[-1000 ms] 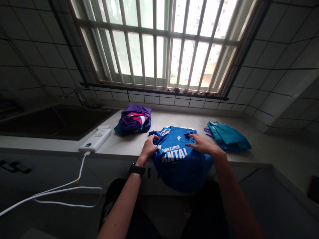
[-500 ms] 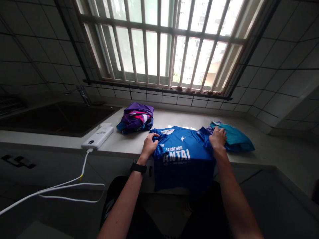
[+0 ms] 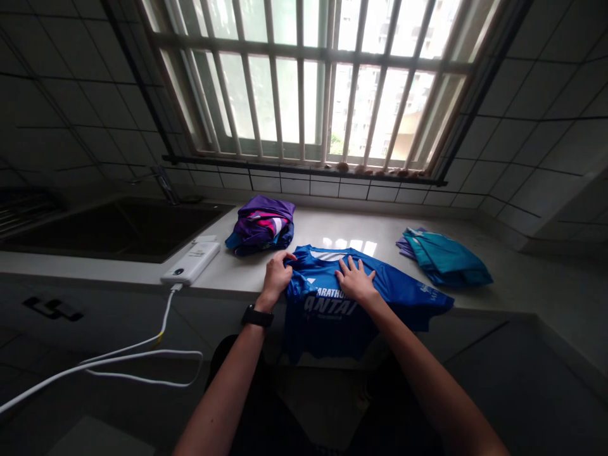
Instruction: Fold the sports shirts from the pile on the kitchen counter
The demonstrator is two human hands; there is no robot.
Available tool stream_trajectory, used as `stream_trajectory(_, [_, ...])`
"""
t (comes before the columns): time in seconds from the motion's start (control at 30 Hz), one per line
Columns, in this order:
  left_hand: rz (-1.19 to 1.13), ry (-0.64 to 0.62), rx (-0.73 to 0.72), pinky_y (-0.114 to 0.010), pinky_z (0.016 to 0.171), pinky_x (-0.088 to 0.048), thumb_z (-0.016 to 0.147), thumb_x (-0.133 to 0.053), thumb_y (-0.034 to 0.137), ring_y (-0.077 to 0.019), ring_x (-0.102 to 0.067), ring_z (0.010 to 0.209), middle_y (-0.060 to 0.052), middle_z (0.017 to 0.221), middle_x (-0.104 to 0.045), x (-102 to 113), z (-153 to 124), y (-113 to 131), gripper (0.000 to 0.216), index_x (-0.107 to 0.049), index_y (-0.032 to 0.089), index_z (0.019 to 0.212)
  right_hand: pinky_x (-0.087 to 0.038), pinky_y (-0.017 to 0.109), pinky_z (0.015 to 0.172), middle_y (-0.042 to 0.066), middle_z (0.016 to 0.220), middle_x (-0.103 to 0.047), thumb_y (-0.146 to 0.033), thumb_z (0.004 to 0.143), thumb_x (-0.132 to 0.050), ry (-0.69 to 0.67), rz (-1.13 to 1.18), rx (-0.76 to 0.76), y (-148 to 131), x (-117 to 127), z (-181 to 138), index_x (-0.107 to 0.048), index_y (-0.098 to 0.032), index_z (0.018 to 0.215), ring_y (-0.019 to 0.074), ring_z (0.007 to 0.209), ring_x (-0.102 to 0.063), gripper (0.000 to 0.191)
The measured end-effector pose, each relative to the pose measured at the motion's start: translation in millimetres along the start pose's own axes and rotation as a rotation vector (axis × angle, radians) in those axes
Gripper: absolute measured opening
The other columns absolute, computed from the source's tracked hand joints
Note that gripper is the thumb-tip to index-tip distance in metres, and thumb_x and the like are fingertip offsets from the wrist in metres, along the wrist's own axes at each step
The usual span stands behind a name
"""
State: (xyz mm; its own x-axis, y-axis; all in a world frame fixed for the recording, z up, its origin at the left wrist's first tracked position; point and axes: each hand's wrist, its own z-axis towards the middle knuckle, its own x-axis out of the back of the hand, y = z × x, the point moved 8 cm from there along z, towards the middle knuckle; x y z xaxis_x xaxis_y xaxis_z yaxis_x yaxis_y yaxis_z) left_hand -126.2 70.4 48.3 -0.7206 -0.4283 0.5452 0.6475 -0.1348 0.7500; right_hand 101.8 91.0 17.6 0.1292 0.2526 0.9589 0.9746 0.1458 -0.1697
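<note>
A blue T-shirt (image 3: pixel 394 288) with white lettering lies over the counter's front edge, its lower part hanging down. Its collar faces the window and one sleeve spreads out to the right. My left hand (image 3: pixel 278 273) pinches the shirt at its left shoulder, fingers closed on the fabric. On the chest, just below the collar, my right hand (image 3: pixel 355 278) rests flat with its fingers spread. A bundle of purple clothing (image 3: pixel 263 221) sits beyond my left hand. Folded teal clothing (image 3: pixel 446 256) lies to the right, apart from the shirt.
A white power bank (image 3: pixel 191 263) with a plugged-in white cable (image 3: pixel 166 316) stands near the counter's front edge. Left of it is a dark sink (image 3: pixel 156 258) with a faucet (image 3: pixel 165 187). A barred window (image 3: pixel 304 101) rises behind the white counter (image 3: pixel 327 221).
My right hand has let go of the shirt's right shoulder and moved left onto the chest. The right sleeve now lies spread out. My left hand still grips the left shoulder.
</note>
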Motion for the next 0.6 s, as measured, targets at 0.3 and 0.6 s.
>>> stream_trajectory(0.3, [0.494, 0.203, 0.069, -0.037, 0.099, -0.052, 0.078, -0.04, -0.006, -0.0279, -0.066, 0.107, -0.015, 0.113, -0.068, 89, 4, 0, 0.046, -0.069, 0.017, 0.107, -0.014, 0.076, 0.122, 0.005, 0.18, -0.004, -0.048, 0.11, -0.011, 0.025, 0.011, 0.008, 4, 0, 6, -0.016, -0.03, 0.171, 0.0361, 0.164, -0.003, 0.065])
stream_trajectory(0.6, [0.687, -0.399, -0.157, -0.039, 0.1, -0.052, 0.097, -0.049, 0.022, -0.0302, -0.065, 0.114, -0.016, 0.126, -0.07, -26, -34, 52, 0.038, -0.07, 0.019, 0.129, -0.015, 0.079, 0.12, 0.007, 0.18, -0.001, -0.049, 0.109, -0.011, 0.017, 0.01, 0.025, 4, 0, 8, -0.016, -0.028, 0.171, 0.0384, 0.164, -0.002, 0.066])
